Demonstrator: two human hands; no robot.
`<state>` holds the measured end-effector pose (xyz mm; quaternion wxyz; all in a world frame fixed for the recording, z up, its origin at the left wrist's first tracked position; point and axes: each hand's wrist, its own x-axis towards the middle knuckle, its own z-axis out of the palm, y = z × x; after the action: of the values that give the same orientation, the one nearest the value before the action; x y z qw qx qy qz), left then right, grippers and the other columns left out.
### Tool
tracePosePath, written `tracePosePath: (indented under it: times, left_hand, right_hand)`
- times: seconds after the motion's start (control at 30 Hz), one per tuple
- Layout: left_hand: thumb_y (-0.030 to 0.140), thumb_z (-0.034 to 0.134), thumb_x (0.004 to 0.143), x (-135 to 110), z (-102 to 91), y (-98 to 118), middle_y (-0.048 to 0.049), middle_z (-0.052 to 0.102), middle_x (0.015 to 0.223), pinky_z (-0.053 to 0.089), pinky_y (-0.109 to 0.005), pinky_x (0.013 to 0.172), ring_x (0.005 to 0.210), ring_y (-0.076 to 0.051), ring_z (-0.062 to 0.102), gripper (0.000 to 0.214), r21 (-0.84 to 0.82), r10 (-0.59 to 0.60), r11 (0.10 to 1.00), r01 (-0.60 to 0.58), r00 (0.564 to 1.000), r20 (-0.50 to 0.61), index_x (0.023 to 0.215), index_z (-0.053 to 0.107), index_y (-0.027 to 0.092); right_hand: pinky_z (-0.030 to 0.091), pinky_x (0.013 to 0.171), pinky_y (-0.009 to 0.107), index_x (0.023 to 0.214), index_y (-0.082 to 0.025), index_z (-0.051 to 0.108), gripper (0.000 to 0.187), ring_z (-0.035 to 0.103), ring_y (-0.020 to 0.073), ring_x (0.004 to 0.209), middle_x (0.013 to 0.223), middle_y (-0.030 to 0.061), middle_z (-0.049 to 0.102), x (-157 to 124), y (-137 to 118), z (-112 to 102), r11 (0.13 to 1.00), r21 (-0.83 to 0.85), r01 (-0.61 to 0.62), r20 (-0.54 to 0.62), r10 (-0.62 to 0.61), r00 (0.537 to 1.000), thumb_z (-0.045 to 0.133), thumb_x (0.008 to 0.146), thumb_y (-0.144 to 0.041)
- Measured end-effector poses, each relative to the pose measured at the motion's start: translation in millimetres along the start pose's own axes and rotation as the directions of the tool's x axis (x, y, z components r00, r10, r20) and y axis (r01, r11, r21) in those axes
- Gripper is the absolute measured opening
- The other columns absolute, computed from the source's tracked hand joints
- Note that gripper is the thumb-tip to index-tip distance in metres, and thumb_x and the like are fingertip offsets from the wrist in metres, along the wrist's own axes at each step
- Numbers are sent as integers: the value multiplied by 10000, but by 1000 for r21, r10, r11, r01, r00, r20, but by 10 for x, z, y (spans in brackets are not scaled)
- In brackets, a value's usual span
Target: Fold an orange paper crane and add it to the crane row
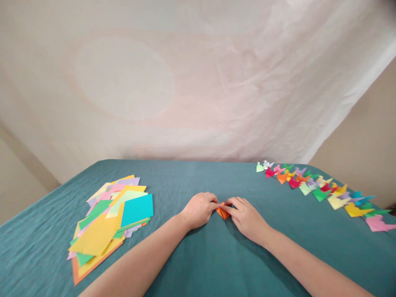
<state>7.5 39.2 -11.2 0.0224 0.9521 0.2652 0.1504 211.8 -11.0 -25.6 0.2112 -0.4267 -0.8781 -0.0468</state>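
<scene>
A small piece of folded orange origami paper (pixel 224 213) lies at the middle of the cloth-covered table, between my two hands. From the left, my left hand (pixel 200 209) is closed, its thumb and fingertips at the paper's upper left edge. My right hand (pixel 246 216) comes in from the other side, its fingers pressed on the paper's right part. The fingers cover the upper part of the paper, so its full shape is hidden. Its lower end shows as a pointed, layered tip.
On the left lies a loose pile of coloured paper sheets (pixel 99 231), with a blue sheet (pixel 137 209) on top. Rows of folded paper birds (pixel 320 194) stand along the right edge. A teal cloth (pixel 192 264) covers the table, and a pale curtain (pixel 198 82) hangs behind.
</scene>
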Motion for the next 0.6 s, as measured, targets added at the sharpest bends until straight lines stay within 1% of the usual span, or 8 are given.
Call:
tracePosePath:
  times: [0.17, 0.37, 0.47, 0.6]
  left_hand:
    - [134, 483, 860, 3, -15, 1, -30, 617, 977, 427, -270, 806, 905, -148, 558, 230, 21, 19, 1000, -19, 1000, 5, 996, 649, 216]
    - [156, 493, 870, 18, -33, 13, -48, 613, 979, 426, -301, 794, 924, -176, 552, 210, 100, 69, 992, -72, 997, 37, 1014, 640, 201]
    - [146, 487, 872, 22, -37, 12, -51, 612, 979, 427, -297, 787, 922, -174, 555, 220, 100, 55, 993, -58, 998, 35, 1008, 647, 211]
    - [134, 497, 859, 20, -31, -6, -46, 613, 990, 430, -287, 790, 916, -174, 557, 228, 58, 30, 998, -32, 999, 22, 986, 663, 224]
  right_hand:
    - [414, 783, 337, 1124, -215, 603, 326, 510, 202, 925, 985, 79, 592, 5, 4, -4, 999, -38, 19, 14, -19, 1000, 455, 862, -89]
    - [394, 813, 350, 1117, -191, 604, 285, 505, 213, 937, 948, 84, 597, 10, -16, -26, 994, -104, 47, 54, -41, 998, 472, 874, -119]
    - [389, 815, 349, 1131, -192, 595, 284, 507, 212, 941, 929, 83, 599, 7, -17, -25, 990, -121, 71, 34, -67, 997, 468, 883, -136]
    - [385, 815, 347, 1151, -197, 582, 296, 504, 210, 937, 929, 84, 597, -1, -15, -25, 988, -125, 91, 27, -89, 996, 458, 889, -139]
